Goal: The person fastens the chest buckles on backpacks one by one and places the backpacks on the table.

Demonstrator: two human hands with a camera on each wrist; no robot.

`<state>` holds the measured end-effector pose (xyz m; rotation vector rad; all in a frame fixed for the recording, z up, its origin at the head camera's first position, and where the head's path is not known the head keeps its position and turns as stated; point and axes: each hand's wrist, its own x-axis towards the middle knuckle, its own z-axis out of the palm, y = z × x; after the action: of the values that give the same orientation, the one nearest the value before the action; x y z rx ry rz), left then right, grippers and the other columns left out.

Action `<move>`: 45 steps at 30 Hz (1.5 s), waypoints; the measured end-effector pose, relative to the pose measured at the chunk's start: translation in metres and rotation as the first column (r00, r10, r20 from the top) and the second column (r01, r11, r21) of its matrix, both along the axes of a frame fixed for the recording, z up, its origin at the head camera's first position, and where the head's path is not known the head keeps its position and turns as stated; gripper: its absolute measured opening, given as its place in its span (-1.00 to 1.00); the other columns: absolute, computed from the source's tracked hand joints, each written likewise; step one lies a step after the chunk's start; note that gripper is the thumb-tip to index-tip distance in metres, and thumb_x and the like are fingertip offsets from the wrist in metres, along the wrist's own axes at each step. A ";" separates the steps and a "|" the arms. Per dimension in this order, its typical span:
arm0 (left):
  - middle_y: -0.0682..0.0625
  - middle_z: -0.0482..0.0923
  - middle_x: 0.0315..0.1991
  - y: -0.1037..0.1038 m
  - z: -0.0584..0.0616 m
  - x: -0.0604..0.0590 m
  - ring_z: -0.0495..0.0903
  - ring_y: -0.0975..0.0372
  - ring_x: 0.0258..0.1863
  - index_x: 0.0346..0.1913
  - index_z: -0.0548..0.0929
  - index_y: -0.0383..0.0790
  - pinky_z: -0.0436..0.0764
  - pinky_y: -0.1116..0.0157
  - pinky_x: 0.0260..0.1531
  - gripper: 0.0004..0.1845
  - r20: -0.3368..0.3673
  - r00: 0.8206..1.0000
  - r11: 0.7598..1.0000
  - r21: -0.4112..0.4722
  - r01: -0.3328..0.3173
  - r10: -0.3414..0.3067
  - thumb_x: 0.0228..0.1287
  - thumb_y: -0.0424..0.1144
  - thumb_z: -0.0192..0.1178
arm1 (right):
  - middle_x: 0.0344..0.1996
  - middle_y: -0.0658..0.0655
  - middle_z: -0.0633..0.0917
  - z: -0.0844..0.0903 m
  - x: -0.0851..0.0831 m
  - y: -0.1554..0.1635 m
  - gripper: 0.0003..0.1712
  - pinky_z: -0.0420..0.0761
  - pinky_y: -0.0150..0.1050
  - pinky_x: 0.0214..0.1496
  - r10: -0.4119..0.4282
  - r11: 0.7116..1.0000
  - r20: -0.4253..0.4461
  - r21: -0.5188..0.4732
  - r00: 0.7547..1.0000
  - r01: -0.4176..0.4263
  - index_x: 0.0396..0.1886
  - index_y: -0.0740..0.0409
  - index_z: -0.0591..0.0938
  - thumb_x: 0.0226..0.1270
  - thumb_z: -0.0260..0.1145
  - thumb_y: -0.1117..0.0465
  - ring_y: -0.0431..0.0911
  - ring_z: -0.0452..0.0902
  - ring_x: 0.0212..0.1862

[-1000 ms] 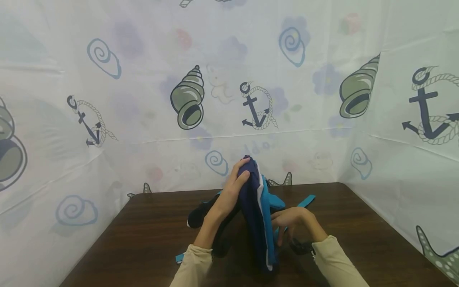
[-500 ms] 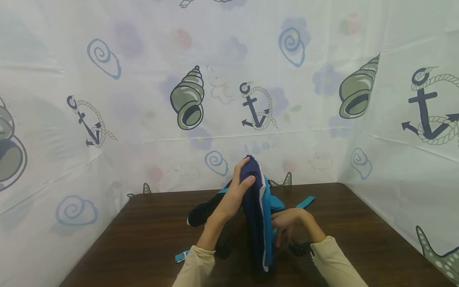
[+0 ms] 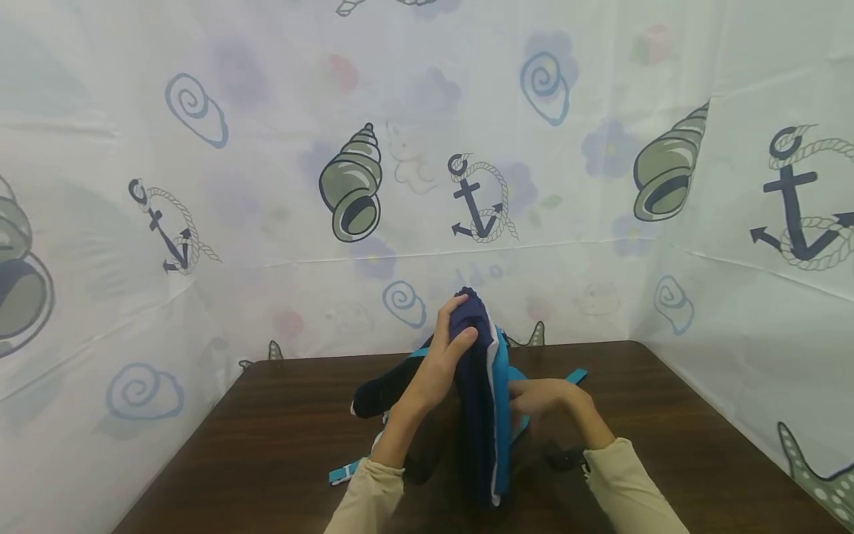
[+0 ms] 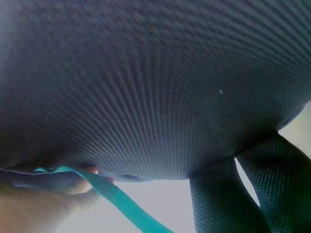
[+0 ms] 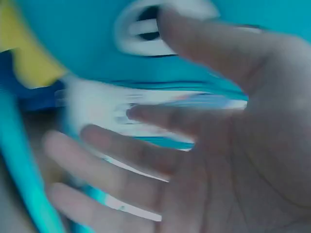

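1. A small backpack [image 3: 482,415], navy with turquoise and white edging, stands upright on its bottom on the dark wooden table [image 3: 253,445], near the table's middle and close in front of the person.

2. The left hand [image 3: 445,362] grips the top of the backpack: fingers curl over the navy crown while the thumb presses on the near face, holding it upright. The left wrist view is filled with dark ribbed fabric, with a turquoise strap [image 4: 121,204] running past the fingertips.

3. The right hand [image 3: 534,397] lies against the turquoise side of the backpack, to the right of it. In the right wrist view its fingers [image 5: 146,160] look spread and fairly straight, pressed flat to the turquoise panel beside a white plastic buckle [image 5: 155,26]; it seems to touch rather than clench, though the blur makes that uncertain.

4. Loose turquoise strap ends lie on the table on both sides of the backpack: one at lower left [image 3: 343,472], one behind and to the right [image 3: 575,377]. A black padded part [image 3: 380,393] sticks out to the left of the backpack.

5. As a judgement: the backpack is already raised and steadied, and the handling of its side looks to be in progress; whether any buckle or zip is fastened or undone cannot be told.

6. Printed sheeting with anchors and shells [image 3: 350,193] hangs behind the backpack and around the table.
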<state>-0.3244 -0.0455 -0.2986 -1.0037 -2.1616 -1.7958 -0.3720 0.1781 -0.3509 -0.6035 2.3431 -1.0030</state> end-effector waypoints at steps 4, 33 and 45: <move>0.04 -0.15 0.58 0.002 0.000 -0.001 0.09 -0.05 0.47 0.54 -0.06 0.26 0.16 -0.23 0.42 -0.32 -0.007 1.000 1.000 0.003 -0.002 0.002 0.47 0.22 -0.15 | 0.05 0.30 0.65 0.031 0.008 0.013 -0.46 0.69 0.09 0.00 -0.067 0.988 -0.289 -0.151 0.955 0.024 0.41 0.30 0.33 0.58 0.06 0.12 0.16 0.68 -0.02; -0.22 0.52 -0.06 -0.014 -0.105 0.004 0.60 0.12 -0.14 0.09 0.37 -0.36 0.60 0.25 -0.15 -0.68 0.459 0.835 0.839 0.287 -0.463 0.303 0.60 -0.14 -0.15 | 0.54 0.17 0.21 0.107 0.063 -0.050 -0.23 0.17 0.36 0.45 -0.242 0.967 -0.602 -0.213 0.761 0.139 0.52 -0.10 0.26 0.47 -0.03 -0.35 0.17 0.09 0.55; -0.45 0.45 0.17 -0.011 -0.117 0.004 0.56 -0.18 0.10 0.41 0.19 -0.40 0.55 -0.11 0.05 -0.19 0.826 0.563 0.985 0.113 -0.128 -0.022 0.39 0.20 0.01 | 0.52 0.18 0.23 0.101 0.063 -0.047 -0.27 0.25 0.35 0.41 -0.268 0.960 -0.579 -0.223 0.770 0.167 0.48 -0.09 0.32 0.48 -0.02 -0.33 0.20 0.16 0.52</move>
<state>-0.3203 -0.0567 -0.4161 0.0458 -2.3366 -2.7257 -0.3086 0.1313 -0.2494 -0.8251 2.9729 -1.2522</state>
